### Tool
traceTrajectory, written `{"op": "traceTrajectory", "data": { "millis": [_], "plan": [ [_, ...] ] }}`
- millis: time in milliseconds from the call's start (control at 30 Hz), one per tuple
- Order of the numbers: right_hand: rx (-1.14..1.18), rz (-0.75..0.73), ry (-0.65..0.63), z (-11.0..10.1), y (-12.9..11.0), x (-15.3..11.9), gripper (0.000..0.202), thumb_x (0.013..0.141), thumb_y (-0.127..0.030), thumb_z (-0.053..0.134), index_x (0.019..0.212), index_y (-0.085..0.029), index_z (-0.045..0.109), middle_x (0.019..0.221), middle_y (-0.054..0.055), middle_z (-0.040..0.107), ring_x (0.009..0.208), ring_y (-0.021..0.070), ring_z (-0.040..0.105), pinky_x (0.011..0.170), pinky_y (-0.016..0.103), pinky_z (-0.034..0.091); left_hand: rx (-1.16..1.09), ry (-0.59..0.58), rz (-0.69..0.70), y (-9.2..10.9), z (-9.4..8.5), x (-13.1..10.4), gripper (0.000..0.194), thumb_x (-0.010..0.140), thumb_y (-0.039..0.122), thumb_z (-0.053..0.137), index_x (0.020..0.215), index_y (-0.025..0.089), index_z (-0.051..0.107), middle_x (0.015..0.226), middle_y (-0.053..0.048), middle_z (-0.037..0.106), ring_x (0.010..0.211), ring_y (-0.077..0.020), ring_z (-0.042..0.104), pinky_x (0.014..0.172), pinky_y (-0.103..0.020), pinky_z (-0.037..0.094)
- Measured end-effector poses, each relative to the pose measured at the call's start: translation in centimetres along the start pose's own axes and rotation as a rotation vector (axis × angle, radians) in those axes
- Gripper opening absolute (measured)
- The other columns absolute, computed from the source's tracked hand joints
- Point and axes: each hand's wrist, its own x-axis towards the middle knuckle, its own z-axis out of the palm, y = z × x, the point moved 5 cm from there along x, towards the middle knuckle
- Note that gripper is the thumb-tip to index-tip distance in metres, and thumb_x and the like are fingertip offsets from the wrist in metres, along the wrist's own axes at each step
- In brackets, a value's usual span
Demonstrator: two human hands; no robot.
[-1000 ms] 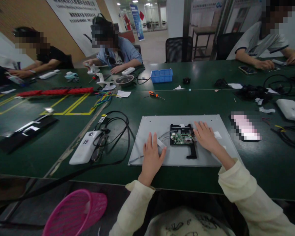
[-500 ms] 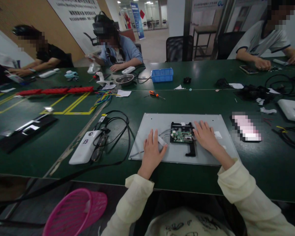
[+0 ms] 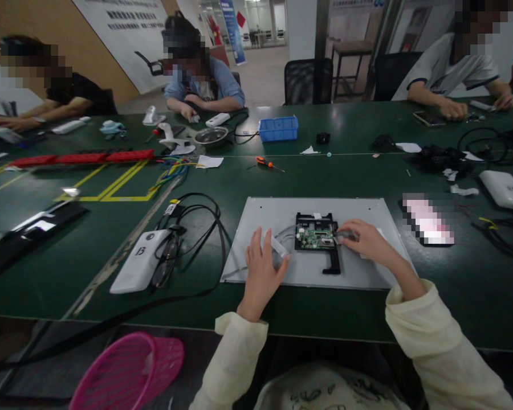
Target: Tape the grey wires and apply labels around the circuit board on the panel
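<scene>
A flat grey panel (image 3: 282,273) lies on the green table in front of me. On it sits a black bracket (image 3: 334,263) holding a green circuit board (image 3: 316,239). Over the panel's left part is my left hand (image 3: 261,267), fingers apart, beside a white strip (image 3: 279,246) and some grey wires (image 3: 287,230). My right hand (image 3: 363,242) is at the right edge of the board, its thumb and fingers closed around a small dark item (image 3: 347,234) that I cannot make out.
Left of the panel are a white power bank (image 3: 140,259) and looped black cables (image 3: 216,210). A phone (image 3: 427,219) lies to the right. Farther back are an orange screwdriver (image 3: 265,163) and a blue basket (image 3: 278,128). Other people sit across the table.
My right hand has drawn its spread fingers together around the small dark item beside the board. My left hand stays nearly in place. The view has shifted slightly.
</scene>
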Motion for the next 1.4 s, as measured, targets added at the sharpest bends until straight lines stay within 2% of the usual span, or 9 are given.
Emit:
{"op": "traceTrajectory", "data": {
  "millis": [133, 233, 533, 667, 800, 900, 1000, 1200, 1400],
  "plan": [
    [0.004, -0.001, -0.052, 0.3, -0.2, -0.1, 0.014, 0.081, -0.024, 0.059, 0.094, -0.021, 0.065, 0.099, 0.006, 0.061, 0.094, 0.0214, 0.058, 0.083, 0.036, 0.045, 0.057, -0.017, 0.076, 0.8, -0.6, 0.0, 0.046, 0.088, 0.031, 0.054, 0.132, 0.021, 0.045, 0.148, -0.013, 0.035, 0.142, -0.0312, 0.021, 0.111, -0.055, 0.023],
    [0.035, 0.011, -0.054, 0.2, -0.1, -0.2, 0.014, 0.081, -0.024, 0.059, 0.094, -0.021, 0.062, 0.097, 0.005, 0.061, 0.09, 0.0198, 0.057, 0.079, 0.033, 0.045, 0.104, -0.038, 0.145, 1.4, -0.9, 0.0, 0.031, 0.089, 0.026, 0.052, 0.12, 0.024, 0.056, 0.138, -0.009, 0.05, 0.138, -0.0285, 0.031, 0.113, -0.056, 0.017],
    [0.114, 0.082, -0.06, 0.6, 0.1, -0.2, 0.021, 0.08, -0.029, 0.058, 0.1, -0.023, 0.059, 0.087, 0.002, 0.065, 0.077, 0.0176, 0.06, 0.071, 0.032, 0.047, 0.156, -0.049, 0.211, 1.8, -0.9, 0.1, 0.022, 0.089, 0.017, 0.047, 0.102, 0.023, 0.064, 0.107, -0.006, 0.068, 0.119, -0.0255, 0.053, 0.112, -0.057, 0.018],
    [0.111, 0.133, 0.062, -0.6, 1.7, -0.2, 0.019, 0.08, -0.034, 0.057, 0.094, -0.023, 0.061, 0.078, 0.002, 0.066, 0.07, 0.0179, 0.061, 0.065, 0.031, 0.048, 0.19, -0.077, 0.262, 1.7, -0.9, 0.3, 0.024, 0.089, 0.012, 0.045, 0.096, 0.022, 0.066, 0.1, -0.005, 0.069, 0.113, -0.0245, 0.056, 0.111, -0.056, 0.021],
    [0.037, 0.209, 0.245, -2.3, 4.6, -0.6, 0.02, 0.078, -0.037, 0.057, 0.09, -0.021, 0.063, 0.078, 0.004, 0.068, 0.07, 0.0192, 0.063, 0.064, 0.032, 0.05, 0.231, -0.022, 0.245, 0.8, -1.9, 1.5, 0.025, 0.089, 0.013, 0.045, 0.097, 0.023, 0.066, 0.101, -0.005, 0.069, 0.11, -0.0238, 0.058, 0.112, -0.056, 0.02],
    [-0.063, 0.255, 0.278, -2.6, 6.5, -0.9, 0.021, 0.078, -0.035, 0.057, 0.092, -0.021, 0.063, 0.078, 0.004, 0.067, 0.069, 0.0194, 0.063, 0.068, 0.035, 0.05, 0.254, 0.023, 0.201, -0.4, -2.6, 2.6, 0.023, 0.089, 0.015, 0.046, 0.095, 0.023, 0.067, 0.1, -0.006, 0.069, 0.109, -0.0247, 0.058, 0.112, -0.056, 0.019],
    [-0.188, 0.272, 0.286, -2.6, 7.2, -1.1, 0.025, 0.079, -0.035, 0.055, 0.097, -0.018, 0.064, 0.092, 0.007, 0.065, 0.065, 0.0181, 0.061, 0.071, 0.037, 0.05, 0.258, 0.04, 0.173, -1.6, -2.9, 3.1, 0.023, 0.088, 0.015, 0.046, 0.092, 0.023, 0.067, 0.098, -0.006, 0.07, 0.109, -0.0252, 0.058, 0.111, -0.056, 0.019],
    [-0.346, 0.141, 0.341, -2.9, 4.5, -0.2, 0.03, 0.085, -0.032, 0.051, 0.108, -0.018, 0.063, 0.11, 0.014, 0.059, 0.098, 0.0281, 0.058, 0.091, 0.045, 0.044, 0.266, 0.04, 0.134, -2.6, -2.4, 2.5, 0.021, 0.088, 0.018, 0.046, 0.087, 0.021, 0.067, 0.096, -0.007, 0.07, 0.104, -0.0252, 0.06, 0.109, -0.055, 0.023],
    [-0.294, -0.11, 0.11, -0.2, -0.4, 3.7, 0.033, 0.088, -0.03, 0.049, 0.117, -0.018, 0.061, 0.119, 0.011, 0.062, 0.113, 0.0267, 0.053, 0.099, 0.044, 0.04, 0.233, 0.05, 0.1, -1.9, -2.3, 2.6, 0.02, 0.09, 0.024, 0.046, 0.087, 0.021, 0.065, 0.096, -0.007, 0.07, 0.104, -0.026, 0.059, 0.109, -0.055, 0.021]
  ]
}}
